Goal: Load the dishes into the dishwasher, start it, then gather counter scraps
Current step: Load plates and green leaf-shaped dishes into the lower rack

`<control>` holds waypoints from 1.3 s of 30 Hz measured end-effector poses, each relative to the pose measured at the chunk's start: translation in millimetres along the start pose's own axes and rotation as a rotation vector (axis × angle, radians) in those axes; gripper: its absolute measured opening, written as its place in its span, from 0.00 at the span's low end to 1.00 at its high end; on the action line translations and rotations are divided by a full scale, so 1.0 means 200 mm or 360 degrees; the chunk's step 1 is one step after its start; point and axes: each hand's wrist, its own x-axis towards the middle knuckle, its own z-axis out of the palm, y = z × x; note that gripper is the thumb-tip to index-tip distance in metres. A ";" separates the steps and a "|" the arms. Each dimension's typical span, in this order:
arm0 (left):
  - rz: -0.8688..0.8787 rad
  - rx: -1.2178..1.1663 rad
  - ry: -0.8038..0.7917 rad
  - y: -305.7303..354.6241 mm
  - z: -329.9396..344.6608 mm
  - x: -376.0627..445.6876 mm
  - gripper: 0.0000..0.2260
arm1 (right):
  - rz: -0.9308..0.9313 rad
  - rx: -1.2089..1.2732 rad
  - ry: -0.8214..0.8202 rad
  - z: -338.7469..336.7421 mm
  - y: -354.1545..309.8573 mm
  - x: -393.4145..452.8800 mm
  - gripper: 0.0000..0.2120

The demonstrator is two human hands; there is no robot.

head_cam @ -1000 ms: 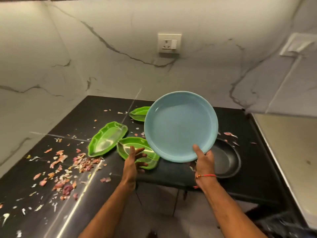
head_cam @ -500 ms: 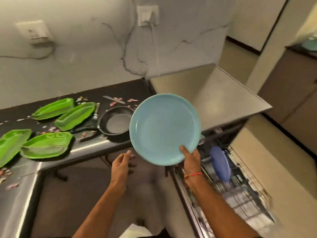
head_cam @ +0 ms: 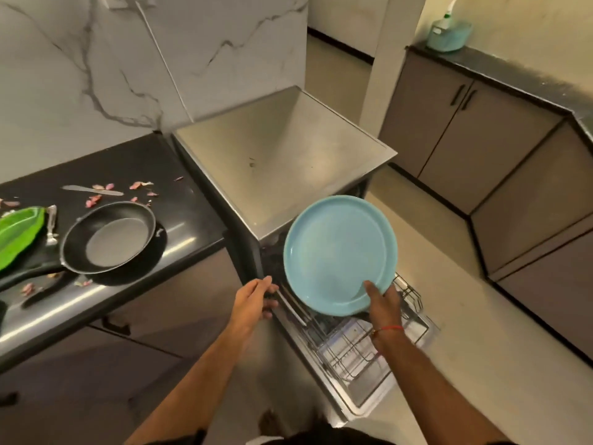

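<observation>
**One blue plate up over the dishwasher rack**

One hand does the holding: the right hand (head_cam: 383, 305) pinches the lower rim of the blue plate (head_cam: 337, 253), thumb on its face, plate tilted above the pulled-out wire rack (head_cam: 359, 351). The left hand (head_cam: 253, 300) hangs loose, fingers relaxed, gripping nothing, beside the dishwasher (head_cam: 279, 162). On the black counter (head_cam: 179, 213): frying pan (head_cam: 110, 237), green dish (head_cam: 17, 232), knife (head_cam: 91, 190), scattered scraps (head_cam: 138, 185).

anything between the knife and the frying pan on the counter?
Head view: only a few pink peel scraps on bare black counter between the knife and the frying pan; no dish there.
</observation>
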 end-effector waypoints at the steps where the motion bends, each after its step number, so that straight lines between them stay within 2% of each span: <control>1: -0.0003 0.0005 -0.0030 -0.01 0.04 0.00 0.12 | -0.0014 -0.0001 0.0047 -0.05 -0.02 0.03 0.12; 5: -0.0035 0.0134 -0.0158 -0.02 0.15 0.01 0.12 | -0.0025 -0.0055 0.0212 -0.18 -0.04 0.22 0.14; 9: -0.0073 0.0207 -0.0191 -0.02 0.29 0.05 0.11 | -0.0077 -0.0195 0.0339 -0.33 0.01 0.52 0.11; 12: -0.0145 0.0259 -0.0191 -0.04 0.49 0.14 0.11 | -0.0131 -0.0487 0.0385 -0.47 0.10 0.86 0.16; 14: -0.0203 0.0313 -0.0184 -0.05 0.64 0.20 0.11 | -0.0143 -0.0614 0.0363 -0.47 0.00 0.94 0.19; 19: -0.0291 0.0322 -0.0039 -0.11 1.12 0.43 0.12 | -0.0132 -0.0993 0.0117 -0.55 0.06 1.48 0.15; 27: -0.0501 0.0179 0.0170 -0.34 1.65 0.73 0.11 | -0.0094 -0.1450 -0.0301 -0.46 0.49 2.26 0.20; 34: -0.0626 0.0278 0.0247 -0.48 1.71 0.69 0.13 | -0.0047 -0.1756 -0.0549 -0.18 0.71 2.54 0.20; 39: -0.0710 0.0272 0.0358 -0.57 1.67 0.66 0.13 | -0.0074 -0.1799 -0.0698 -0.08 0.75 2.65 0.23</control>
